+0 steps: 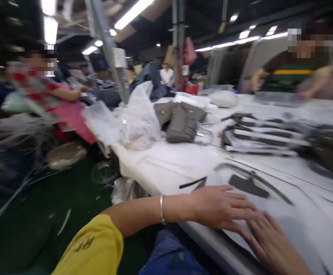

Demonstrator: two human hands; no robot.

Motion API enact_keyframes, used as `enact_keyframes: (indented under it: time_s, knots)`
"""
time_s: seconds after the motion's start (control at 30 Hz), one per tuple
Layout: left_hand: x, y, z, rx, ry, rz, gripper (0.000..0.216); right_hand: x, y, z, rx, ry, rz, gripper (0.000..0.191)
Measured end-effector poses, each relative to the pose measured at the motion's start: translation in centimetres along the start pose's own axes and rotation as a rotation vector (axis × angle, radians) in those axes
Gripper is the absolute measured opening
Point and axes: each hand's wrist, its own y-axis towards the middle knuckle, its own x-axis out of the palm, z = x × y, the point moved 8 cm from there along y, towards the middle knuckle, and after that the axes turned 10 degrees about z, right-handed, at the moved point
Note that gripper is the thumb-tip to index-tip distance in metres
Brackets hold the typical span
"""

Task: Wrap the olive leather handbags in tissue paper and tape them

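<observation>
My left hand (222, 208), with a silver bracelet on its wrist, lies flat with fingers stretched out on a thin pale sheet (286, 225) at the table's near edge. My right hand (269, 236) is also spread flat on this sheet, its fingertips meeting those of the left hand. Just beyond my fingers is a dark grey-green fabric piece (248, 186) with a curved strap (265, 183) beside it. A short black strip (193, 182) sticks out past my left wrist. Motion blur hides whether the sheet is paper or plastic.
The white table (180, 160) bears a clear plastic bag (140, 118), folded dark garments or bags (182, 122), and a layered stack (263, 135) to the right. Co-workers are at the left (43, 88) and across the table (293, 72). A metal post (107, 49) rises behind.
</observation>
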Motion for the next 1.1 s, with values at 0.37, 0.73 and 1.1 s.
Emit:
enact_keyframes:
  time_s: [0.37, 0.73, 1.1]
  knots:
    - [8.7, -2.1, -0.6, 0.032, 0.044, -0.132, 0.049, -1.7, -0.4, 0.9, 0.375, -0.011, -0.127, 0.065]
    - [7.9, -1.2, -0.9, 0.043, 0.051, -0.207, 0.057, -1.3, -0.6, 0.8, 0.521, -0.073, -0.126, 0.068]
    - [10.5, -4.7, -2.1, 0.134, 0.092, -0.191, 0.063, -1.9, -1.8, 0.3, 0.314, 0.129, -0.181, 0.063]
